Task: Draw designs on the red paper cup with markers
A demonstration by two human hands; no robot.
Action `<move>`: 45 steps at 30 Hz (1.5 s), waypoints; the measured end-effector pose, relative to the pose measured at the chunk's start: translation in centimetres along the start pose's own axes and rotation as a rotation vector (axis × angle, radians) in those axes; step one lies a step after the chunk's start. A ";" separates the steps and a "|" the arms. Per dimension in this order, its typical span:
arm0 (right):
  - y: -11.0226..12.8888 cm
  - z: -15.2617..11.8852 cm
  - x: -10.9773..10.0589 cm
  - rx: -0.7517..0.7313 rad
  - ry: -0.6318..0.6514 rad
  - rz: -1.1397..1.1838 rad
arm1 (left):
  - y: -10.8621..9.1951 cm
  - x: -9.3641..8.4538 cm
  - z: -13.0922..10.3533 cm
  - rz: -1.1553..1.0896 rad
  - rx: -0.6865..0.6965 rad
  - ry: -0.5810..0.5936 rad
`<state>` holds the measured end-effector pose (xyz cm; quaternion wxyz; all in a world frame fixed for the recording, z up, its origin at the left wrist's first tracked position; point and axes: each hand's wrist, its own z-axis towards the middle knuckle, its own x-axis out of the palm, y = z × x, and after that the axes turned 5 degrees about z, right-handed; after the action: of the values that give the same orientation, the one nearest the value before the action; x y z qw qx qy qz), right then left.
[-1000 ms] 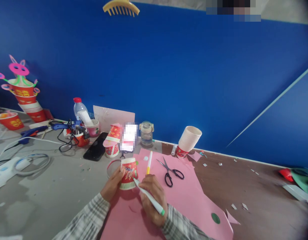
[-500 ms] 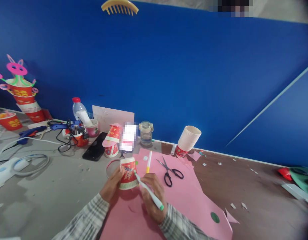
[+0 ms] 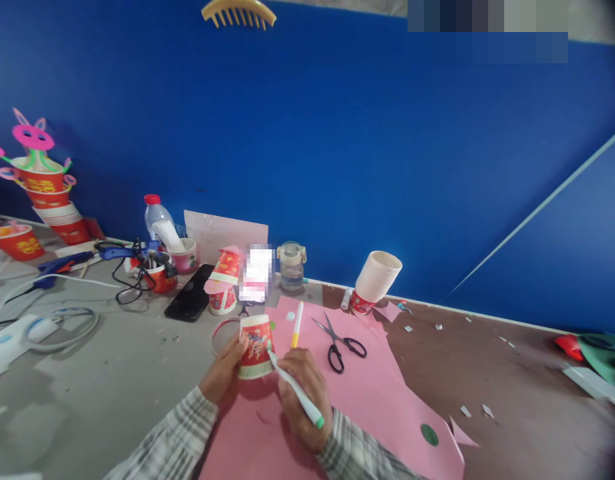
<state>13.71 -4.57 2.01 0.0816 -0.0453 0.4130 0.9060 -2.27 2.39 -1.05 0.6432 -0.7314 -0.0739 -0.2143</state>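
Observation:
A red patterned paper cup, turned upside down with a pale rim at the bottom, is gripped from its left side by my left hand. My right hand is closed around a white marker with a green end. The marker's tip touches, or nearly touches, the cup's right side. Pink paper lies under both hands. Beyond my right hand are a white and yellow marker and black-handled scissors with blades apart.
Behind stand a stack of paper cups, a lidded glass jar and a decorated cup figure. A black phone lies to the left, near glue guns and a power strip. A blue partition borders the table.
The marker in my right hand has shifted slightly up and left at its tip, its green end moving a little down and left. My left hand and the cup stay nearly still.

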 end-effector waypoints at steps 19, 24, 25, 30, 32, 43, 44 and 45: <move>0.6 0.0 -0.2 -0.019 0.006 -0.002 | -0.6 0.9 -0.3 -0.089 -0.024 -0.005; 0.1 0.1 -0.2 -0.042 -0.058 0.052 | -0.5 0.6 -0.3 -0.109 -0.026 0.008; 0.0 0.1 -0.1 -0.038 -0.058 0.054 | -0.5 0.5 -0.3 -0.114 -0.023 0.008; 0.3 0.2 0.1 0.082 -0.017 -0.023 | -0.4 0.5 -0.3 -0.125 -0.020 0.018; 0.6 0.3 0.1 0.100 0.006 -0.031 | -0.4 0.6 -0.3 -0.129 -0.023 0.024; 0.5 0.6 -0.1 0.077 0.000 -0.069 | -1.3 1.3 -0.8 -0.297 -0.078 0.171; 0.5 0.6 -0.1 0.081 0.004 -0.070 | -1.4 1.3 -0.8 -0.302 -0.073 0.184; 0.6 0.7 -0.1 0.086 0.010 -0.071 | -1.5 1.3 -0.8 -0.302 -0.071 0.196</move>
<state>13.72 -4.43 2.90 0.1135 -0.0606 0.4500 0.8837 -1.84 1.65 0.93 0.5817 -0.7096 -0.1123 -0.3814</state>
